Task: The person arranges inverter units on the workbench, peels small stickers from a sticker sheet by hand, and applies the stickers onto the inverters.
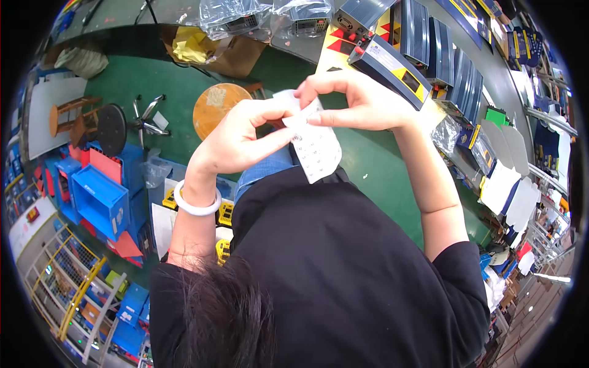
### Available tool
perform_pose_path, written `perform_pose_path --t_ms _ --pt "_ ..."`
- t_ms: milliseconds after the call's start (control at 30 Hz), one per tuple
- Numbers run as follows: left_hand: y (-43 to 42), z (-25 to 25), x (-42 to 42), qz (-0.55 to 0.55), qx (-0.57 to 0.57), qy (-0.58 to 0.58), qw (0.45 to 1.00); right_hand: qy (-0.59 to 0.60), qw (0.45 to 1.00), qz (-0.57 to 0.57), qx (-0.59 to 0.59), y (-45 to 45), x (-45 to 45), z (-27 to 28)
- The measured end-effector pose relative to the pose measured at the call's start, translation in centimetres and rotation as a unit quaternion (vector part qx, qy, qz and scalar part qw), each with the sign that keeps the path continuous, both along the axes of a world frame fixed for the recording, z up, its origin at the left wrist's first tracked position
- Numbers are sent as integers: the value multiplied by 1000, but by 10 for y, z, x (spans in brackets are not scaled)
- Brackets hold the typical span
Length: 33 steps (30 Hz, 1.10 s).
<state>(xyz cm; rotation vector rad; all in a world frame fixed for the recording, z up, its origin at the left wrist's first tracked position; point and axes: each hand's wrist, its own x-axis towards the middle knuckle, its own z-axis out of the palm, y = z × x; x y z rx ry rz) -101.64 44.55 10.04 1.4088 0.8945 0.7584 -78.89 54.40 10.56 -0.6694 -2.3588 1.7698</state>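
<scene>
A white sheet of small printed labels (318,150) hangs between my two hands, in front of my chest. My left hand (242,135) pinches its left edge between thumb and fingers. On the other side, my right hand (359,101) grips the upper part of the sheet with thumb and forefinger. The top of the sheet looks bent or folded where the fingers meet. Fine print on it is too small to read. Just beyond my right hand lies a dark-blue power inverter (392,70) with a yellow and black label.
More inverters (454,73) stand in a row on the workbench at the right. Bagged units (233,15) lie on the far bench, above a cardboard box (236,56). A round wooden stool (215,107) and blue bins (101,199) are to the left.
</scene>
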Motion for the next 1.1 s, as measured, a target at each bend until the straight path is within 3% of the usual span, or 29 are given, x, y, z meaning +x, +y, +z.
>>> perform_pose_path --t_ms 100,167,233,300,533,1100 --pt "0 0 0 57 -43 -31 997 -2 996 -20 -87 -1 1 5" --pt "-1 1 4 104 -32 -32 994 17 987 -94 -127 -9 0 2" --pt "1 10 23 311 111 67 942 28 963 -172 -204 -15 -2 3" --pt "-5 23 22 336 257 196 885 40 962 -214 -167 -19 -5 6" --pt "0 3 38 331 338 197 858 81 953 -272 -104 -32 -8 -1" --pt "8 9 40 287 318 227 875 81 959 -270 -2 -31 -8 2"
